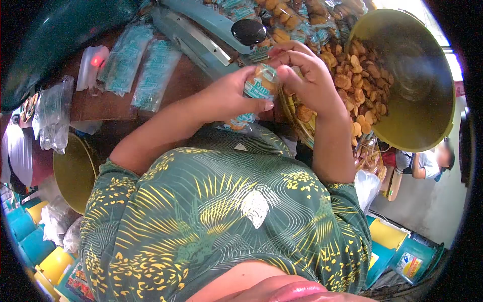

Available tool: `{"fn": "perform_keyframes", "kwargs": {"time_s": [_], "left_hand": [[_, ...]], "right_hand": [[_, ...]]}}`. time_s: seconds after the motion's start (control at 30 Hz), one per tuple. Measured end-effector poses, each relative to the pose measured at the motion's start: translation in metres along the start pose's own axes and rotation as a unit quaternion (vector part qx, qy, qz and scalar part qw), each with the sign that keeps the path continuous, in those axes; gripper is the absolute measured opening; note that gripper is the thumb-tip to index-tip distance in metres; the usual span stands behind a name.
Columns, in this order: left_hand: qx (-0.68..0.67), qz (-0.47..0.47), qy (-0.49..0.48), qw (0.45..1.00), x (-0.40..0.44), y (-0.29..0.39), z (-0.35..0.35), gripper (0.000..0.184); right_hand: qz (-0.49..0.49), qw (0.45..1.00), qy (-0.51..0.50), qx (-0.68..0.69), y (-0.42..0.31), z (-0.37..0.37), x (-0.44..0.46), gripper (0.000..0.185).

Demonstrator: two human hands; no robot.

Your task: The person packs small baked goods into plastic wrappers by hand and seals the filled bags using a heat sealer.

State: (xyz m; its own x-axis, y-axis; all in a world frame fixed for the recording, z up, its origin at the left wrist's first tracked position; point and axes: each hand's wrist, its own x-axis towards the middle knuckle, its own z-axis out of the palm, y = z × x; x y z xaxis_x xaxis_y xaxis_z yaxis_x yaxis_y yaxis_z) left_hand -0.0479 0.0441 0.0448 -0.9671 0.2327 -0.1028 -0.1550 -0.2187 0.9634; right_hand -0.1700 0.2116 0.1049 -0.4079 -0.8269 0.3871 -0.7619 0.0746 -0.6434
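Observation:
A clear plastic bag with teal print [259, 86], with round brown biscuits inside, is held upright in front of the chest. My left hand [234, 95] is wrapped round its lower part, thumb across the front. At the bag's top right, my right hand [304, 75] has its fingers curled, thumb and fingertips close to the bag's mouth; whether they pinch the plastic is unclear. Just behind the hands is a blue-grey sealer [201, 38] with a black round knob [249, 32]. Loose biscuits [359, 85] lie to the right of my right hand.
A large yellow-green tub [422, 75] lies tipped at the right, biscuits at its mouth. Flat printed bags [157, 73] lie on the brown table [183, 83] at the left. Filled packets [302, 22] are piled at the back. Another person [427, 163] is at the far right.

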Motion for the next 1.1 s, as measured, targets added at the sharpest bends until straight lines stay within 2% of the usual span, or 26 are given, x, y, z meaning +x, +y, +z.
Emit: {"fn": "perform_keyframes", "kwargs": {"time_s": [0.1, 0.2, 0.3, 0.4, 0.43, 0.53, 0.57, 0.67, 0.7, 0.8, 0.83, 0.9, 0.97, 1.0, 1.03, 1.1], "left_hand": [[0.124, 0.052, 0.033, 0.990, 0.000, 0.001, -0.005, 0.066], [-0.023, 0.066, 0.005, 0.998, -0.003, -0.002, -0.001, 0.062], [-0.107, -0.009, -0.087, 0.990, -0.013, 0.008, -0.005, 0.057], [-0.062, -0.029, -0.090, 0.994, -0.015, 0.003, -0.008, 0.055], [-0.047, -0.009, -0.088, 0.995, -0.015, 0.000, -0.010, 0.056], [-0.013, 0.032, -0.085, 0.996, -0.016, -0.003, -0.013, 0.056], [-0.009, 0.035, -0.088, 0.995, -0.017, -0.001, -0.014, 0.054], [0.003, 0.061, -0.100, 0.993, -0.018, -0.002, -0.018, 0.056], [0.005, 0.072, -0.105, 0.992, -0.019, -0.005, -0.019, 0.057], [-0.005, 0.072, -0.134, 0.988, -0.016, -0.008, -0.022, 0.060], [-0.035, 0.076, -0.147, 0.986, -0.018, -0.008, -0.023, 0.059], [-0.096, 0.091, -0.169, 0.977, -0.024, -0.006, -0.028, 0.058], [-0.242, 0.048, -0.183, 0.952, -0.026, -0.002, -0.037, 0.061], [-0.314, 0.024, -0.190, 0.930, -0.027, -0.001, -0.042, 0.063], [-0.318, 0.023, -0.166, 0.933, -0.021, -0.009, -0.046, 0.064], [-0.259, 0.018, -0.132, 0.957, -0.032, -0.009, -0.051, 0.063]], "right_hand": [[-0.022, 0.994, 0.019, -0.102, -0.023, 0.010, 0.001, 0.020], [0.063, 0.982, 0.100, -0.148, -0.029, 0.018, -0.005, 0.020], [0.073, 0.980, 0.117, -0.142, -0.031, 0.016, -0.007, 0.019], [0.087, 0.978, 0.182, -0.054, -0.039, 0.017, -0.015, 0.022], [0.089, 0.978, 0.186, 0.034, -0.037, 0.018, -0.018, 0.030], [0.054, 0.998, 0.027, -0.002, -0.047, 0.008, -0.006, 0.045], [0.062, 0.998, 0.021, 0.011, -0.043, 0.009, -0.007, 0.053], [0.146, 0.987, 0.059, 0.009, -0.055, -0.004, -0.006, 0.054], [0.102, 0.991, 0.081, 0.022, -0.048, -0.002, -0.007, 0.056], [0.131, 0.983, -0.008, 0.125, -0.046, 0.005, -0.008, 0.057], [0.087, 0.996, -0.029, 0.017, -0.046, 0.005, -0.006, 0.058], [0.016, 0.992, 0.099, 0.077, -0.066, 0.011, -0.016, 0.063], [-0.017, 0.953, 0.204, 0.223, -0.089, 0.020, -0.026, 0.068], [0.013, 0.951, 0.214, 0.221, -0.090, 0.025, -0.022, 0.069], [0.042, 0.949, 0.224, 0.220, -0.090, 0.029, -0.019, 0.069], [0.098, 0.976, 0.183, 0.066, -0.047, 0.046, -0.009, 0.063]]}}
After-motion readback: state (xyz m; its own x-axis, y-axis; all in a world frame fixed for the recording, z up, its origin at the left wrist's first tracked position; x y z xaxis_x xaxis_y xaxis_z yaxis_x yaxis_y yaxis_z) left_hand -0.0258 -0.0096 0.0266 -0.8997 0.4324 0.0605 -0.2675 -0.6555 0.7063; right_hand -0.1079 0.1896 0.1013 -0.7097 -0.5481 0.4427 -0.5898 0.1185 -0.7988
